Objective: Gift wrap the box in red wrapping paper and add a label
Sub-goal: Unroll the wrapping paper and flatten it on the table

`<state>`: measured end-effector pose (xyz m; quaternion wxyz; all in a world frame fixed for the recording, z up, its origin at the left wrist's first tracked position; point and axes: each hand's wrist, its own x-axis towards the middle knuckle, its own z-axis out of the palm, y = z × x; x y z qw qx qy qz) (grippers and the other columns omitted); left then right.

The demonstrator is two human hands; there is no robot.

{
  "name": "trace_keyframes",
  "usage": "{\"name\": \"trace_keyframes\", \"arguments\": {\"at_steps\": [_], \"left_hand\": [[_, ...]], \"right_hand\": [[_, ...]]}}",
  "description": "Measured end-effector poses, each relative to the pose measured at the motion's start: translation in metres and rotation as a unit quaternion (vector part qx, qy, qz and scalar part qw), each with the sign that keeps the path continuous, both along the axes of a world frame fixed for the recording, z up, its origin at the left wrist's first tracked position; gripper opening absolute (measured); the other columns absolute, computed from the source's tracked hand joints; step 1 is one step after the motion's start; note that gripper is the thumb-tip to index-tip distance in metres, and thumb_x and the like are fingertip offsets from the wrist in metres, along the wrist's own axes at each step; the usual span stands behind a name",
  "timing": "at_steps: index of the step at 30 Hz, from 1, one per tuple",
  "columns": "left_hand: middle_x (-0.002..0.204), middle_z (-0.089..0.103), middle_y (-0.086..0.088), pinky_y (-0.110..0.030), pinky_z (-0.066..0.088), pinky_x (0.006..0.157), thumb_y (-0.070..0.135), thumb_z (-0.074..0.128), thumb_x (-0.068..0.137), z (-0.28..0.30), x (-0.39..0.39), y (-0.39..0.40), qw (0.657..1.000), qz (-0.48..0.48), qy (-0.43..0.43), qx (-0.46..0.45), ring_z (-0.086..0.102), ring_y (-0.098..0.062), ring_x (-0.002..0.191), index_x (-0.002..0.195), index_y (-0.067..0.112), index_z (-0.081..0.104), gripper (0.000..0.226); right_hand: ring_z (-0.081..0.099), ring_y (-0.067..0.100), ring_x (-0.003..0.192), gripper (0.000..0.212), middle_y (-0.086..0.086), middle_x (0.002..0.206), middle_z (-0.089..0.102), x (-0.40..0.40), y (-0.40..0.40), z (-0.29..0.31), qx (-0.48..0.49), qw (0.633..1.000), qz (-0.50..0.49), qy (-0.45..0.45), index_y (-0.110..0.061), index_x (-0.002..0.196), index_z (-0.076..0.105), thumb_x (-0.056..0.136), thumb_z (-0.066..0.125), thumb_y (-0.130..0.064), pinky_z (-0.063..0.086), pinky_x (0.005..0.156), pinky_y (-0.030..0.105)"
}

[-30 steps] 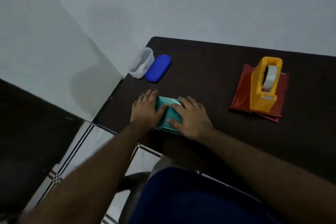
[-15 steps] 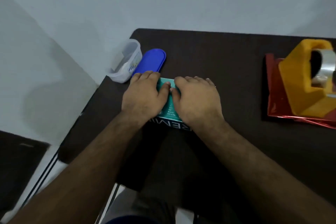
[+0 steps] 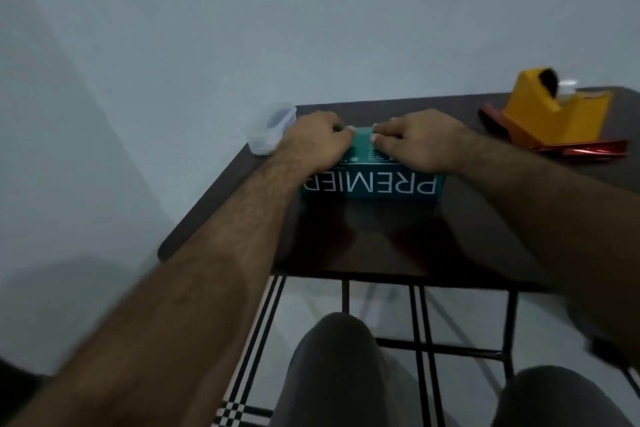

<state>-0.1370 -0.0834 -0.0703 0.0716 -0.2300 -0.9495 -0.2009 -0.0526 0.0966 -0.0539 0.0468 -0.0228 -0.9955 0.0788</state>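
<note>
— Where's the box?
— The teal box (image 3: 372, 184) sits on the dark table (image 3: 398, 243) under both hands. The left hand (image 3: 313, 142) and right hand (image 3: 420, 142) lie on its top, fingers curled over the far edge.
— And the paper?
— Red wrapping paper (image 3: 581, 151) lies well right of the right hand, under a yellow tape dispenser (image 3: 550, 111). A clear container (image 3: 268, 128) stands just left of the left hand.

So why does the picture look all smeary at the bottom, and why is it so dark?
In the head view, the forearms and knees near the bottom edge are smeared by motion blur, while the teal box with its upside-down lettering stays fairly sharp. The light is dim and bluish. The dark table shows a faint sheen, and the red wrapping paper glints under the yellow tape dispenser.
</note>
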Motion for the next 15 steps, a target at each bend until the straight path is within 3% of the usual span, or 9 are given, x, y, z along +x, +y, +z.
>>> {"name": "trace_keyframes", "arguments": {"at_steps": [4,7,10,15], "left_hand": [[0.148,0.064,-0.004,-0.039,0.047,0.112,0.056,0.044,0.107,-0.007,0.033,-0.015,0.998,-0.063,0.005,-0.022,0.058,-0.026,0.135,0.145,0.024,0.064,0.053],[0.145,0.066,-0.006,-0.038,0.048,0.109,0.055,0.041,0.108,-0.011,0.047,-0.034,0.997,-0.062,0.022,-0.038,0.059,-0.029,0.132,0.142,0.025,0.066,0.052],[0.139,0.069,-0.008,-0.041,0.051,0.104,0.056,0.04,0.108,-0.013,0.042,-0.061,0.998,-0.044,0.013,-0.048,0.062,-0.03,0.125,0.136,0.027,0.067,0.049],[0.148,0.065,-0.001,-0.041,0.048,0.11,0.057,0.042,0.107,-0.011,0.023,-0.12,1.0,-0.006,0.013,-0.013,0.059,-0.027,0.132,0.145,0.033,0.064,0.05]], "right_hand": [[0.042,0.027,0.149,0.059,0.0,0.164,0.045,0.038,-0.012,-0.005,-0.014,0.999,-0.039,0.0,-0.034,0.157,0.047,0.107,0.037,-0.063,0.036,0.119,0.035],[0.044,0.023,0.149,0.056,-0.004,0.161,0.049,0.049,-0.033,-0.012,-0.036,0.998,-0.05,0.027,-0.032,0.153,0.053,0.106,0.042,-0.06,0.035,0.12,0.031],[0.047,0.022,0.146,0.053,-0.006,0.158,0.052,0.04,-0.057,-0.021,-0.051,0.997,-0.044,0.029,-0.033,0.15,0.057,0.105,0.044,-0.057,0.037,0.12,0.032],[0.053,0.026,0.138,0.048,0.005,0.151,0.059,0.013,-0.114,-0.017,-0.021,0.999,-0.013,0.033,-0.027,0.145,0.062,0.111,0.034,-0.046,0.031,0.121,0.038]]}}
